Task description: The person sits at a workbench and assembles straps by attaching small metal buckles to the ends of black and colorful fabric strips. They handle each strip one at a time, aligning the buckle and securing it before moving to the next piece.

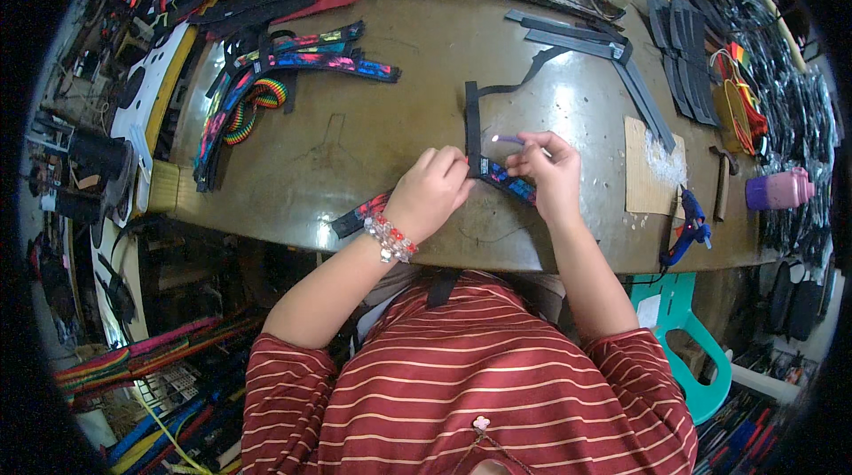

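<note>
A colourful patterned strap [508, 180] with black webbing [472, 111] attached lies across the table in front of me. My left hand [430, 191], with a beaded bracelet at its wrist, closes its fingers on the strap near where the webbing joins. Part of the strap is hidden under that hand, and its far end shows to the left. My right hand [552, 175] pinches a slim purple pen-like stick [508, 139] with a bright tip, held just above the strap. What kind of stick it is, I cannot make out.
More patterned straps [284, 62] lie at the left, black straps [635, 76] at the back right. A cardboard piece [641, 173] with clear dried glue, a blue glue gun [688, 228], a hammer [721, 182] and a purple cup [781, 189] stand right. A green stool [697, 360] is below.
</note>
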A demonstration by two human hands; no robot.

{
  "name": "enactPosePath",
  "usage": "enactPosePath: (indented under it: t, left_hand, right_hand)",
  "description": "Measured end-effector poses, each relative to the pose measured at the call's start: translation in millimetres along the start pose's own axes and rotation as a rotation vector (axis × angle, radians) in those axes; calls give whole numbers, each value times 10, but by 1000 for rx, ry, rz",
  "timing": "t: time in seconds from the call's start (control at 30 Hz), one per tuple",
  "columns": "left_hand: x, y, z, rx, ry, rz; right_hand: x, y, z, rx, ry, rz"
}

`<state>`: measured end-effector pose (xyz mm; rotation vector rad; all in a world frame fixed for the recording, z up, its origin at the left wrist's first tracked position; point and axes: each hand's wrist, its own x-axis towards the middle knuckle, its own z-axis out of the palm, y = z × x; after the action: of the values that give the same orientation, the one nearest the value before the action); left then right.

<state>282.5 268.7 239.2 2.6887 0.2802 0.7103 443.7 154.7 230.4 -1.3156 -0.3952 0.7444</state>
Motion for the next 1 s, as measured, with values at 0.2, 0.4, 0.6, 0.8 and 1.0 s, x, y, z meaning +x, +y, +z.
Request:
enactPosePath:
  t: [0.2,0.4,0.6,0.8,1.0]
  left_hand:
    - [-68,-30,85,57,41,36]
    - [-76,-58,82,-28,75,44]
    - [-59,117,-112,-142,134,-3]
    - [-96,316,-20,-284,-207,419]
    - [377,18,116,-293,-66,138]
  right_hand:
    - [-209,97,100,-513,-69,-410]
    - [-265,60,93,-756,-127,-567]
    - [-168,-5,6,-90,-88,-144]
    - [-7,-533,-688,690,229,-135]
    - [-264,-253,-733,449,221,-6]
